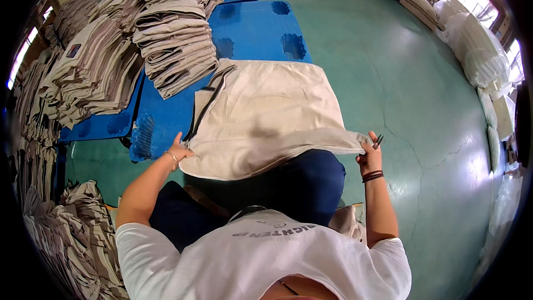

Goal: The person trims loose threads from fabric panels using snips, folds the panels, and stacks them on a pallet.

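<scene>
A cream fabric cover [272, 100] is spread over the edge of a blue pallet and across my knees, its near edge lifted between my two hands. Dark trim or a zipper runs along its left side. My left hand [180, 149] pinches the near left corner, thumb on top. At the near right corner my right hand [370, 154] grips the cloth. Small dark thread snips [378, 141] stick out from the fingers of that same hand. What lies under the cover is hidden.
Blue plastic pallets [250, 22] carry a folded stack of covers [175, 44] and further beige piles [91, 72] at the left. A loose fabric heap [78, 233] lies near left. Green floor [400, 89] extends right, towards plastic-wrapped bundles [477, 50] along the far right.
</scene>
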The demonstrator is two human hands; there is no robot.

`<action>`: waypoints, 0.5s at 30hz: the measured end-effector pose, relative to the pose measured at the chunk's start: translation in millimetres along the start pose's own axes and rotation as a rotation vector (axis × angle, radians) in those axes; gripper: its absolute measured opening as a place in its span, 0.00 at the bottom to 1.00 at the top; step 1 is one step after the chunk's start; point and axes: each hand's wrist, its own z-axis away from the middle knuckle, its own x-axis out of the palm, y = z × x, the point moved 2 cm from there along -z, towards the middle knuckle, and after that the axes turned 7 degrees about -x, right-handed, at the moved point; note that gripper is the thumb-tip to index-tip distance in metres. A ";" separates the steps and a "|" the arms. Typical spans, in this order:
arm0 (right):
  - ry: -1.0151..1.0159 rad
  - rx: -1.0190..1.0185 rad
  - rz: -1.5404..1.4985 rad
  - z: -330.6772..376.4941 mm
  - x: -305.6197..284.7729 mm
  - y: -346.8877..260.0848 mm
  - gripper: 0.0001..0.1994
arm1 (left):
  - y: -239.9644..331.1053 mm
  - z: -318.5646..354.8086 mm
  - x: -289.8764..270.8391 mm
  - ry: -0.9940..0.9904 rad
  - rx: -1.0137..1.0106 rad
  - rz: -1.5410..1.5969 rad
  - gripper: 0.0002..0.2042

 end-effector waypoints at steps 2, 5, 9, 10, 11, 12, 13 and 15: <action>-0.004 0.015 -0.052 1.1 -6.2 3.4 0.21 | -11.3 8.4 -2.5 -0.179 0.010 -0.115 0.37; -0.003 0.022 -0.154 -4.3 -19.7 5.0 0.17 | -18.0 31.1 -8.6 -0.390 -0.157 -0.214 0.23; 0.052 0.022 -0.206 -4.2 -19.2 3.1 0.14 | -31.6 67.5 -17.1 -0.573 -0.496 -0.214 0.16; 0.048 0.035 -0.217 -4.1 -14.9 4.0 0.13 | -41.5 71.5 -21.9 -0.575 -0.521 -0.202 0.14; 0.044 0.049 -0.228 -4.4 -10.1 4.3 0.13 | -67.0 57.8 -28.7 -0.585 -0.476 -0.202 0.15; 0.065 0.050 -0.223 -4.6 -7.5 3.1 0.12 | -66.2 58.8 -27.7 -0.560 -0.473 -0.209 0.15; 0.062 0.041 -0.231 -6.8 -6.9 3.0 0.11 | -58.6 59.8 -22.9 -0.535 -0.470 -0.217 0.15; 0.055 0.020 -0.254 -12.2 -10.0 1.1 0.11 | -42.5 58.4 -21.0 -0.461 -0.543 -0.137 0.15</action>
